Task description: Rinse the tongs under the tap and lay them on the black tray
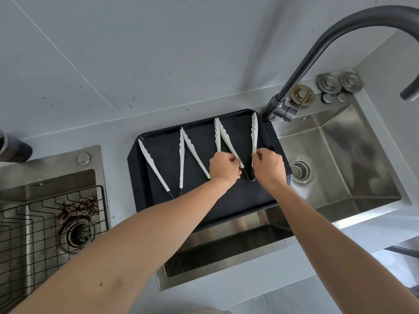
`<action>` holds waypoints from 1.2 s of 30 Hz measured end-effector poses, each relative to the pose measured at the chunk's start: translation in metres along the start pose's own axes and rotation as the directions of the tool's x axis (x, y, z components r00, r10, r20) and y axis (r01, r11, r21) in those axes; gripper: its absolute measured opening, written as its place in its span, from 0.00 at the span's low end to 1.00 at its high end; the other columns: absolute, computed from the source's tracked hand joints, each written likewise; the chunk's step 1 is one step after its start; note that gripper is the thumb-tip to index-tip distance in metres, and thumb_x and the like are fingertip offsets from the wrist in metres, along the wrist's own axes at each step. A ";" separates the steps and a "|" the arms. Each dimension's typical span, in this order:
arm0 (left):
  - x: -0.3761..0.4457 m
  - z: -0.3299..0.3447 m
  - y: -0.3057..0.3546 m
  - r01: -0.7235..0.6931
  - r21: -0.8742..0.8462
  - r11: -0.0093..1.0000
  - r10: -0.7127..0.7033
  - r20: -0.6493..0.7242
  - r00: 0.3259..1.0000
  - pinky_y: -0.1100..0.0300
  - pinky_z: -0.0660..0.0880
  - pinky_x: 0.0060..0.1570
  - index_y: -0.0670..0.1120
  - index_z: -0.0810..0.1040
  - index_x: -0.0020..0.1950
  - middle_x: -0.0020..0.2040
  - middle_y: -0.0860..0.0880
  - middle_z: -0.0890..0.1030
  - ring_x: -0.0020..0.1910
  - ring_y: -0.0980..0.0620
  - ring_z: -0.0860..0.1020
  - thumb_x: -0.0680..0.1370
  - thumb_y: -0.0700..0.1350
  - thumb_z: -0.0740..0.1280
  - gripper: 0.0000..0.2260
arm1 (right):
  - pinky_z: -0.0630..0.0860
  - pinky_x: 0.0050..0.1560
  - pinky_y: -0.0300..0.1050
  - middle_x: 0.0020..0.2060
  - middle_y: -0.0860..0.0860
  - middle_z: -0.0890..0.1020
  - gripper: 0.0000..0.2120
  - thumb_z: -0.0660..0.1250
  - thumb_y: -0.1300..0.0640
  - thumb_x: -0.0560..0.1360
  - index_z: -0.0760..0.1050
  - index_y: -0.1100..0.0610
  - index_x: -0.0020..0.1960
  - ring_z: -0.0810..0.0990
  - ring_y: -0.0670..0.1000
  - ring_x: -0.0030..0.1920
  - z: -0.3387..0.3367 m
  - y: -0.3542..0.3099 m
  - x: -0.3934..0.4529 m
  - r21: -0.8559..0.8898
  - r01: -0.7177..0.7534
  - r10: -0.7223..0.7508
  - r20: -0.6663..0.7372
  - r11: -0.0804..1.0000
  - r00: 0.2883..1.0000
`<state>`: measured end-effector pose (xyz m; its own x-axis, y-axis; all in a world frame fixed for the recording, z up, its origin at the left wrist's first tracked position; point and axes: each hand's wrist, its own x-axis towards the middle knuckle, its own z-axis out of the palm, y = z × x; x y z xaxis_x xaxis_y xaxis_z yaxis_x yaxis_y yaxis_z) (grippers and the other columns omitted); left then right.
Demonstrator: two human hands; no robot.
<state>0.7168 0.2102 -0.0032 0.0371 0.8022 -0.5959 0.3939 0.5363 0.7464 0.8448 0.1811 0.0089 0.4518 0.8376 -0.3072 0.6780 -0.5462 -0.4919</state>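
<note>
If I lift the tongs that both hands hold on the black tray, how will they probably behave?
The tongs are thin white arms joined by a wire loop, so they probably feel light and spring open. The slim arms may flex a little. If wet from rinsing, which I cannot confirm, the smooth arms could slip in the left hand or the right hand.

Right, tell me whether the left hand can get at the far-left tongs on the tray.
Probably yes. The left hand is gripping other tongs, but the far-left tongs lie uncovered on the tray, nothing between.

No readable text, label, brand or number anywhere in view.
</note>
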 end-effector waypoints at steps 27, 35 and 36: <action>-0.010 -0.016 0.000 -0.072 -0.071 0.995 0.081 0.131 0.988 0.65 0.83 0.36 0.38 0.82 0.62 0.51 0.44 0.85 0.38 0.50 0.84 0.82 0.35 0.67 0.10 | 0.72 0.35 0.51 0.36 0.60 0.80 0.10 0.61 0.63 0.79 0.77 0.66 0.44 0.73 0.60 0.35 -0.002 0.002 -0.015 -0.013 0.035 -0.035 0.002 0.999 0.999; -0.018 -0.026 0.004 -0.105 -0.055 0.993 0.112 0.155 0.982 0.62 0.84 0.39 0.40 0.83 0.64 0.53 0.43 0.86 0.40 0.49 0.84 0.80 0.37 0.68 0.12 | 0.68 0.36 0.48 0.42 0.53 0.78 0.07 0.65 0.57 0.79 0.75 0.59 0.44 0.75 0.56 0.39 -0.003 0.003 -0.021 -0.043 0.043 -0.041 0.044 0.998 0.998; -0.021 -0.029 0.005 -0.105 -0.046 0.993 0.111 0.148 0.983 0.60 0.85 0.40 0.40 0.82 0.65 0.51 0.45 0.86 0.40 0.49 0.84 0.80 0.38 0.68 0.14 | 0.70 0.40 0.48 0.45 0.53 0.79 0.06 0.65 0.56 0.80 0.77 0.58 0.47 0.76 0.57 0.41 -0.005 -0.001 -0.025 -0.064 0.029 -0.026 0.042 0.998 0.999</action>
<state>0.6918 0.2038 0.0218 0.2162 0.8091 -0.5465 0.3454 0.4602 0.8179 0.8356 0.1610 0.0216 0.4089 0.8515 -0.3284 0.7265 -0.5214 -0.4475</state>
